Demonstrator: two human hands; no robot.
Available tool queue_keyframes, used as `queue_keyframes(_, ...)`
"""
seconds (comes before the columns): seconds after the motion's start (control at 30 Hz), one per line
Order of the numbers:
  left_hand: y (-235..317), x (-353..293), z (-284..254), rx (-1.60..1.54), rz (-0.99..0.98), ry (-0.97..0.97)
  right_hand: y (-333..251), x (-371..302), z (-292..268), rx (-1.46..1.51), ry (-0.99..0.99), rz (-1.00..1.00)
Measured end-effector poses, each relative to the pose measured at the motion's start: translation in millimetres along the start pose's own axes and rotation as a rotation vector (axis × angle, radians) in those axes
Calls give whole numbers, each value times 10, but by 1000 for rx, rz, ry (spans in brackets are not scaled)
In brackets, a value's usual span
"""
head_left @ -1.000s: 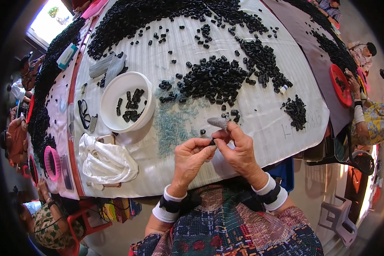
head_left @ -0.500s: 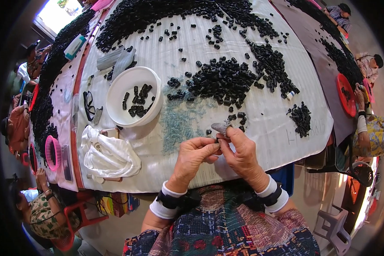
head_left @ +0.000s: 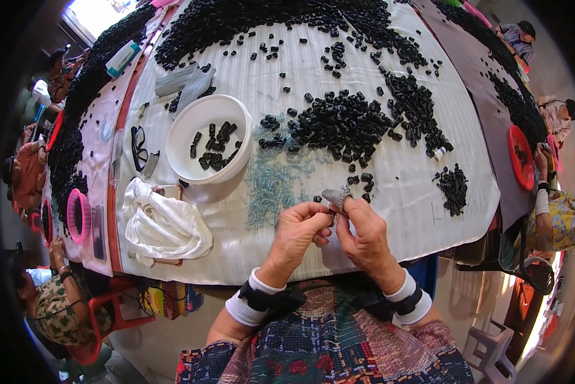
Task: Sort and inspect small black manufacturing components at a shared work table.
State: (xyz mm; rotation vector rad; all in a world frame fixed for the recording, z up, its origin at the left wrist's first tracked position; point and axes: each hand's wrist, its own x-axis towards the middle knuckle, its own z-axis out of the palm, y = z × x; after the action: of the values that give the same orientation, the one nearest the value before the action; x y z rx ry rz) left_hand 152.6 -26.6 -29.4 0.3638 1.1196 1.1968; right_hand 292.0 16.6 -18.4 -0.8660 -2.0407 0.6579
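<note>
Just above the table's near edge, my left hand [head_left: 294, 237] and my right hand [head_left: 369, 240] meet fingertip to fingertip. Both are closed in a pinch around a small black piece [head_left: 331, 212], which the fingers mostly hide. A grey, pointed, cloth-like cover [head_left: 334, 196] sits at my right index fingertip; I cannot tell exactly how it is fixed. Beyond my hands lies a heap of small black cylindrical pieces [head_left: 342, 125], with a few loose ones close to my right hand. Pale blue-green bits [head_left: 268, 192] are scattered left of the heap.
At left stands a white bowl [head_left: 175, 153] holding some black pieces, with a white cloth [head_left: 163, 224], glasses [head_left: 138, 150] and grey fabric [head_left: 195, 89] around it. A smaller black pile [head_left: 452, 192] lies at right. Other people sit along both sides, near red baskets [head_left: 521, 157].
The view has shifted slightly, so the table things appear a little farther right. My hands stay together at the black piece, and the grey cover has tilted slightly.
</note>
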Motion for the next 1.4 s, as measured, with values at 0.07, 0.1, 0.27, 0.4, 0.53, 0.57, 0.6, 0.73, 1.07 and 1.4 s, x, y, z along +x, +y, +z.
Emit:
queue_keyframes(0.07, 2, -5, -9, -3, 5, 18, -14, 7, -27, 57, -108, 42)
queue_keyframes(0.1, 12, -1, -7, -34, 8, 12, -30, 27, -42, 55, -108, 39)
queue_keyframes(0.27, 59, -14, -21, -28, 25, 16, -4, 42, -51, 35, -104, 7)
queue_keyframes(0.4, 40, -6, -51, -12, 73, 4, -3, 11, 31, -17, -133, -29)
queue_keyframes(0.53, 51, -22, -41, 10, 57, 11, 2, -10, 58, -57, -157, -35)
queue_keyframes(0.57, 37, -16, -48, 9, 57, 11, 4, -13, 60, -73, -154, -41)
queue_keyframes(0.6, 16, -10, -60, 16, 55, 17, 1, -15, 60, -73, -155, -41)
queue_keyframes(0.73, -1, -12, -51, 46, 59, 21, -7, -24, 54, -116, -155, -49)
queue_keyframes(1.07, 5, -7, -80, 82, 22, -38, 17, -42, 64, -122, -105, -6)
queue_keyframes(1.4, 11, -25, -149, 52, 36, -52, 62, 18, 5, -61, -122, 53)
